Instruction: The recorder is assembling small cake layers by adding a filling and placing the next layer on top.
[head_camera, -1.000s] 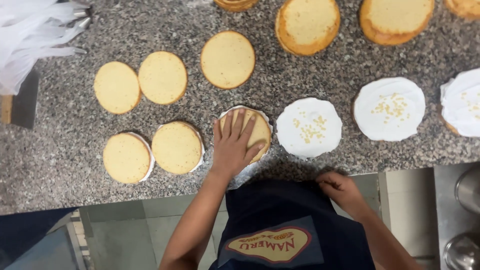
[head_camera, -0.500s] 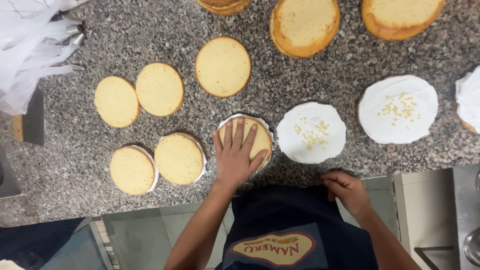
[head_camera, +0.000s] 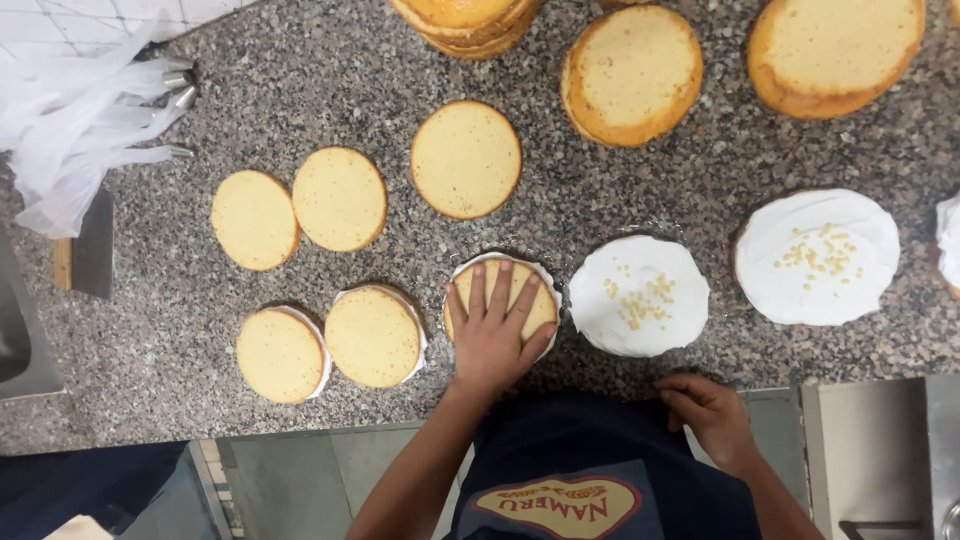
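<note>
A person's left hand (head_camera: 492, 335) lies flat, fingers spread, on a round sponge layer (head_camera: 505, 300) just below the middle of the frame, the palm pressing it onto a cream-edged base, apparently to seat the top evenly on the filling. The right hand (head_camera: 708, 415) rests at the lower right, fingers loosely curled over the front edge of the speckled grey stone counter (head_camera: 180, 340), holding nothing and seemingly steadying the body. To the left of the pressed cake sit two more capped rounds (head_camera: 330, 345), a thin white rim of cream showing beneath each pale yellow disc, which suggests they are already sandwiched. Above them, left of centre, three bare sponge discs (head_camera: 340, 195) lie flat and apart on the stone, their surfaces matte and finely pored, laid out singly as if within easy reach. To the right of the pressed cake, a cream-coated round (head_camera: 640, 295) sprinkled with small pale yellow bits lies just beside it, and a larger frosted round (head_camera: 818, 255) with the same topping sits farther right. Along the top edge are thicker golden cakes (head_camera: 632, 75) with darker browned rims, one stack partly cut off by the frame. At the upper left, crumpled clear piping bags (head_camera: 80, 140) with metal nozzles lie bunched together. A dark blue apron (head_camera: 590, 470) fills the bottom centre.
</note>
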